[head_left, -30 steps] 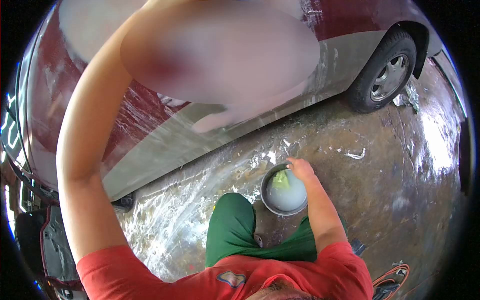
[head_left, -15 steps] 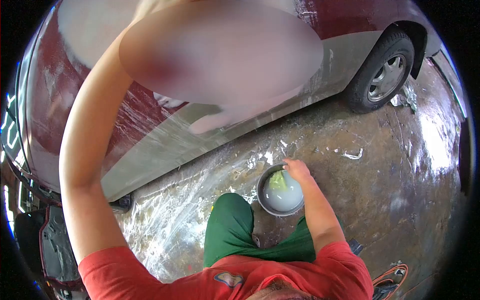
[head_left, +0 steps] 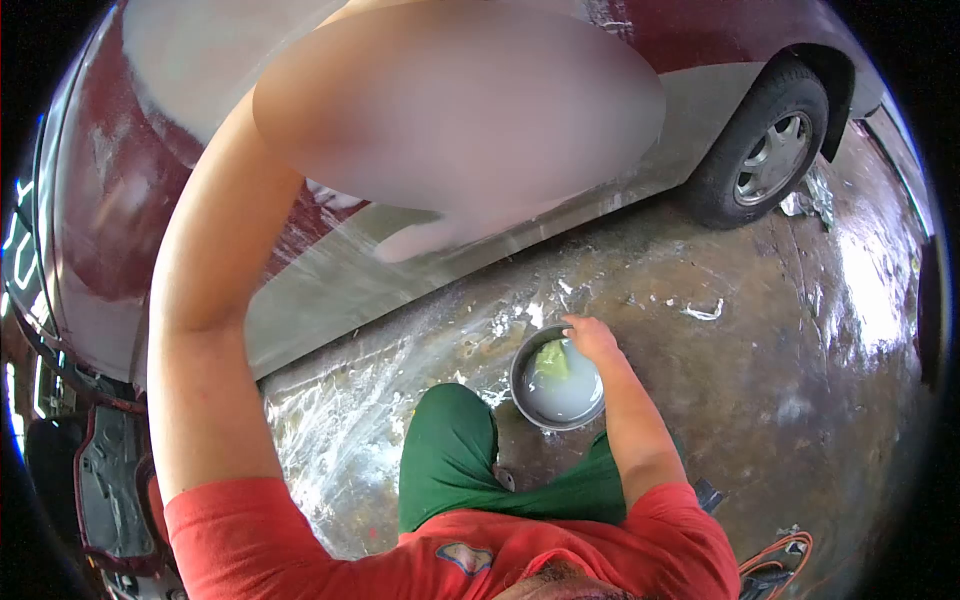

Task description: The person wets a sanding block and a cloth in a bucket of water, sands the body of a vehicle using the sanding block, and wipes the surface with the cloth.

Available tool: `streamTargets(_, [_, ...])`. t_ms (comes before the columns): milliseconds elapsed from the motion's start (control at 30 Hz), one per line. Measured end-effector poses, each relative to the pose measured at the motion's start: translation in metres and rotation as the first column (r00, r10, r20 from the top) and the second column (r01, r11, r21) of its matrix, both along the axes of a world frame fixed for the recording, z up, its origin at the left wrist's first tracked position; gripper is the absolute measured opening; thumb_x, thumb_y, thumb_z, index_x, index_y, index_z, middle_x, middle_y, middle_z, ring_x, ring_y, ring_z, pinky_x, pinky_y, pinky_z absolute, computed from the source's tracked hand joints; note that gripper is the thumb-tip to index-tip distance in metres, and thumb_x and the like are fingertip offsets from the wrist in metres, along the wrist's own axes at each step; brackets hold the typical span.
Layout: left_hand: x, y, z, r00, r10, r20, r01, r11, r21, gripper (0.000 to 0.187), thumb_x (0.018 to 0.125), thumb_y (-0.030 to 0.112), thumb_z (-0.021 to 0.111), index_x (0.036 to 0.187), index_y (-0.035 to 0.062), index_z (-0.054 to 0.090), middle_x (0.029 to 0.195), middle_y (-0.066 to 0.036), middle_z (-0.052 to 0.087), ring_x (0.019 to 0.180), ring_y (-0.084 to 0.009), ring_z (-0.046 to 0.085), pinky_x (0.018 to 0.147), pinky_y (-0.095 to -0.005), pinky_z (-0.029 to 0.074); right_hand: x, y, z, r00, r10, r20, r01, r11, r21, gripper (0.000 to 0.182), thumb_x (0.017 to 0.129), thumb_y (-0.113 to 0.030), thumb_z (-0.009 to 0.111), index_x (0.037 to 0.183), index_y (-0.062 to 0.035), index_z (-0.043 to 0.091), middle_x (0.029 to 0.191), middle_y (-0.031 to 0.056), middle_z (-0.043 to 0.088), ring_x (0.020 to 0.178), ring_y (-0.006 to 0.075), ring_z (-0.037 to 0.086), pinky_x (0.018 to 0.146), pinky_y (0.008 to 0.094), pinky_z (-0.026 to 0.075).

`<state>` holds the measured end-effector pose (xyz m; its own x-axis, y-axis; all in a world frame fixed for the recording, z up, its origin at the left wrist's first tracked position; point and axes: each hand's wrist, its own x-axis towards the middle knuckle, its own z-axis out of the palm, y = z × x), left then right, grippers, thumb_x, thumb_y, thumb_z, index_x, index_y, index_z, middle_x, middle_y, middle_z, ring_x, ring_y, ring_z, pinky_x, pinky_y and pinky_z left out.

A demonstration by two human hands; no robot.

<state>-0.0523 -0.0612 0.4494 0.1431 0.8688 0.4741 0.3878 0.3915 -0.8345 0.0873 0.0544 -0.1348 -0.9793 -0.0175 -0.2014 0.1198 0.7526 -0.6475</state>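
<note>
My right hand [head_left: 593, 338] grips the far right rim of a round grey bucket [head_left: 517, 388], fingers closed over its edge. Cloudy whitish water [head_left: 562, 400] fills part of the bucket, and a pale green sponge or cloth [head_left: 551, 360] lies in it near the far side. My left arm [head_left: 205, 260] is raised and bent towards the side of a maroon car [head_left: 285, 240]. A blurred oval and the top edge hide my left hand, so whatever it touches cannot be seen. Grey and pale pinkish patches cover parts of the car's side.
A car wheel [head_left: 775, 155] stands at the upper right. The wet concrete floor [head_left: 700, 390] carries white residue and crumpled scraps [head_left: 705, 310]. An orange hose or cord [head_left: 800, 560] lies at the lower right. Dark car parts [head_left: 115, 480] sit at the left, beside my arm.
My left arm has shifted right in view, and its hand has gone out of sight at the top. The bucket and my right hand appear slightly further left; the grip is unchanged.
</note>
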Motion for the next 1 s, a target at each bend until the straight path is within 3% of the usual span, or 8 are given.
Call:
streamTargets(100, [0.018, -0.070, 0.007, 1.000, -0.018, 0.013, 0.018, 1.000, 0.002, 0.031, 0.096, 0.029, 0.068, 0.123, 0.0138, 0.068, 0.115, -0.011, 0.066, 0.108, -0.0300, 0.061, 0.093, -0.0424, 0.050, 0.000, 0.002, 0.000, 1.000, 0.016, -0.017, -0.016, 1.000, 0.009, 0.039, 0.096, -0.029, 0.066, 0.134, -0.0222, 0.066, 0.118, 0.0209, 0.071, 0.109, 0.0434, 0.068, 0.096, 0.0531, 0.054])
streamTargets(367, [0.036, -0.241, -0.011, 0.989, 0.147, 0.012, -0.148, 0.980, 0.133, 0.055, 0.080, 0.029, 0.084, 0.132, 0.0190, 0.070, 0.125, -0.005, 0.069, 0.105, -0.0247, 0.065, 0.091, -0.0375, 0.053, 0.003, 0.000, -0.002, 0.998, 0.009, -0.055, -0.006, 0.999, 0.044, 0.039, 0.094, -0.028, 0.069, 0.132, -0.0217, 0.066, 0.115, 0.0204, 0.072, 0.105, 0.0433, 0.069, 0.095, 0.0531, 0.054])
streamTargets(467, [0.064, -0.187, -0.082, 0.948, -0.192, 0.254, 0.120, 0.954, 0.275, 0.065, 0.072, 0.025, 0.091, 0.132, 0.0107, 0.068, 0.123, -0.010, 0.070, 0.110, -0.0273, 0.066, 0.092, -0.0397, 0.054, 0.001, -0.002, 0.008, 0.999, 0.011, -0.037, -0.010, 0.999, 0.033, 0.045, 0.093, -0.027, 0.070, 0.137, -0.0191, 0.062, 0.117, 0.0221, 0.071, 0.108, 0.0431, 0.068, 0.096, 0.0525, 0.054])
streamTargets(533, [0.076, -0.150, -0.167, 0.823, -0.269, 0.501, 0.098, 0.935, 0.340, 0.065, 0.070, 0.022, 0.092, 0.129, 0.0101, 0.068, 0.122, -0.010, 0.071, 0.112, -0.0323, 0.066, 0.097, -0.0456, 0.052, 0.004, -0.004, 0.008, 0.993, 0.024, -0.116, -0.017, 0.998, 0.061, 0.051, 0.092, -0.024, 0.070, 0.140, -0.0148, 0.058, 0.120, 0.0230, 0.070, 0.112, 0.0421, 0.067, 0.098, 0.0513, 0.053])
streamTargets(633, [0.094, -0.099, -0.331, 0.449, -0.329, 0.831, -0.277, 0.833, 0.479, 0.072, 0.082, 0.027, 0.085, 0.145, 0.0072, 0.055, 0.132, -0.015, 0.066, 0.121, -0.0357, 0.060, 0.105, -0.0450, 0.048, -0.001, -0.006, 0.000, 0.929, -0.022, -0.369, 0.038, 0.999, 0.036, 0.057, 0.090, -0.018, 0.069, 0.143, -0.0070, 0.053, 0.128, 0.0240, 0.066, 0.118, 0.0402, 0.065, 0.100, 0.0492, 0.053])
streamTargets(733, [0.103, -0.079, -0.491, 0.045, -0.754, 0.655, -0.657, 0.472, 0.588, 0.065, 0.101, 0.021, 0.067, 0.155, 0.0011, 0.038, 0.141, -0.020, 0.055, 0.130, -0.0280, 0.053, 0.113, -0.0388, 0.039, -0.003, -0.006, 0.030, 0.894, -0.185, -0.408, 0.066, 0.955, -0.290, 0.060, 0.087, -0.013, 0.067, 0.144, -0.0025, 0.050, 0.135, 0.0253, 0.062, 0.124, 0.0395, 0.061, 0.104, 0.0478, 0.050])
streamTargets(800, [0.126, -0.072, -0.507, -0.119, -0.902, 0.415, -0.888, 0.284, 0.362, 0.071, 0.101, 0.025, 0.067, 0.158, 0.0019, 0.031, 0.139, -0.020, 0.051, 0.123, -0.0260, 0.053, 0.108, -0.0343, 0.041, 0.007, -0.013, 0.046, 0.938, -0.234, -0.256, 0.043, 0.810, -0.585, 0.061, 0.085, -0.009, 0.065, 0.144, -0.0021, 0.050, 0.136, 0.0259, 0.061, 0.126, 0.0395, 0.059, 0.107, 0.0474, 0.048])
streamTargets(1000, [0.141, -0.065, -0.549, -0.111, -0.967, 0.228, -0.981, 0.143, 0.129, 0.085, 0.097, 0.030, 0.073, 0.158, -0.0033, 0.024, 0.105, -0.010, 0.057, 0.092, -0.0178, 0.059, 0.080, -0.0321, 0.051, 0.051, -0.066, 0.080, 0.909, 0.129, -0.396, -0.078, 0.987, 0.143, 0.072, 0.085, -0.017, 0.070, 0.149, 0.0023, 0.042, 0.139, 0.0191, 0.058, 0.128, 0.0395, 0.056, 0.102, 0.0498, 0.049])
